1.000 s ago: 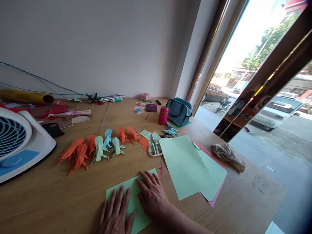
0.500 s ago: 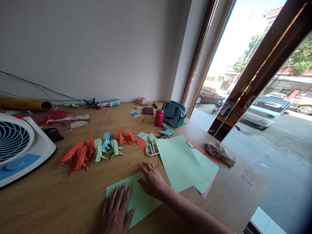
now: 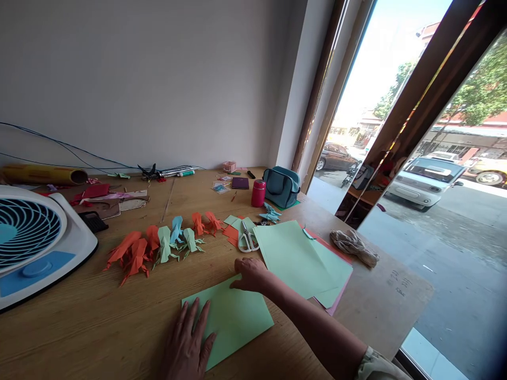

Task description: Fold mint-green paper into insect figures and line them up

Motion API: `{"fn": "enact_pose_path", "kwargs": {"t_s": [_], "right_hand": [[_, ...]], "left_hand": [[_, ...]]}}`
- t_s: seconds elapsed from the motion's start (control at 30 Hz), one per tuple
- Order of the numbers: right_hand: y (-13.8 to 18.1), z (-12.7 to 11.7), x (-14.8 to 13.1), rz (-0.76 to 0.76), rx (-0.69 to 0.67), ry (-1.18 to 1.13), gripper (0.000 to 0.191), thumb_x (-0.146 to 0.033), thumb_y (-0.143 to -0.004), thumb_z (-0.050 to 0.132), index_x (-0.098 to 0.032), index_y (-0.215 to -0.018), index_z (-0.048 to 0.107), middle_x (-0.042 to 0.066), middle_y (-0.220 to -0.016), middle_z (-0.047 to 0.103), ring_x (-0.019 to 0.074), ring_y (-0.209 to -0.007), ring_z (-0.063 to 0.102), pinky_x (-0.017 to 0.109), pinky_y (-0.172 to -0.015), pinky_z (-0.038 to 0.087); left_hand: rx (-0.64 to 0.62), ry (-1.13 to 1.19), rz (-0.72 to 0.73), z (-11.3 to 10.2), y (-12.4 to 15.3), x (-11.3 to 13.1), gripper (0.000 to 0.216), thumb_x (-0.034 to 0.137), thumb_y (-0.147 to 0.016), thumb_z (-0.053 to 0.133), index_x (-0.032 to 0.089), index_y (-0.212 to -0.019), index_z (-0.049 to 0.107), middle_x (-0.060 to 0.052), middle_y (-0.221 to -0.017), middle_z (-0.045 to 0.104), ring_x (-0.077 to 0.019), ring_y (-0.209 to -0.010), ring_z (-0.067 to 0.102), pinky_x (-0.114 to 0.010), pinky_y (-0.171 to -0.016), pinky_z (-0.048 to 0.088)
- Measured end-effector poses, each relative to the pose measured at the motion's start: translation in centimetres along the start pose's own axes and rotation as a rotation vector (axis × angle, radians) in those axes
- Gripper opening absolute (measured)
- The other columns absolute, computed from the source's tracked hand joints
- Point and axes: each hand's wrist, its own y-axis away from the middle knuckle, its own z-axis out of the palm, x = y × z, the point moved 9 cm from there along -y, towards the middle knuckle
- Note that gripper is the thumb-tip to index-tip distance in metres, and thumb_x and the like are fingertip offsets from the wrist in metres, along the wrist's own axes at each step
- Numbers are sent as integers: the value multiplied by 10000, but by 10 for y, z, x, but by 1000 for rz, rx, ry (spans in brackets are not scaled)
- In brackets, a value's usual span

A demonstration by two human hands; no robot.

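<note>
A sheet of light green paper [image 3: 233, 319] lies on the wooden table in front of me, its near edge slanting up to the right. My left hand [image 3: 188, 338] rests flat on the left part of this sheet, fingers spread. At the far edge of the paper is my right hand [image 3: 251, 274], its fingers curled and the thumb over the sheet; the fingertips are partly hidden. Scissors with white handles [image 3: 248, 241] lie just beyond the right hand. To its right is a stack of larger green sheets [image 3: 297, 258].
Folded paper figures in orange [image 3: 137, 256], green [image 3: 164, 245] and blue [image 3: 176, 229] stand at the left. A fan [image 3: 43, 264] is at the far left. Behind are a red jar [image 3: 258, 193] and a blue bag [image 3: 282, 187]. A crumpled cloth [image 3: 354, 247] lies at right.
My right hand has moved slightly up and right, and its fingers have curled in more. The sheet's right end now shows. The left hand stays flat on it; the view has shifted a little.
</note>
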Motion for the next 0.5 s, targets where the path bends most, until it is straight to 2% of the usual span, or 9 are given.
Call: {"fn": "enact_pose_path", "kwargs": {"t_s": [0.2,0.37,0.5], "right_hand": [[13,-6,-1,-72,-102,-92,242,-359,-757,776,-224,-953,730,14,-843,708,204,-829,645,257,-664,437],[28,-19,-8,-150,-84,-184,177,-299,-798,738,-217,-955,724,-18,-769,678,143,-724,600,213,-584,384],[39,-34,-18,-211,-47,-230,151,-266,-806,729,-217,-947,707,-19,-795,675,133,-718,588,206,-581,383]], "left_hand": [[-31,-6,-23,-3,-2,0,715,415,-948,453,283,-1579,145,-112,-1506,454,-353,-1370,435,-483,-1018,481],[-40,47,-79,-16,-7,1,697,384,-966,426,302,-1580,105,-108,-1523,424,-326,-1369,457,-480,-1017,507],[9,199,-201,-30,-16,-8,666,384,-985,385,294,-1578,95,-119,-1530,397,-310,-1355,472,-490,-1033,505]]}}
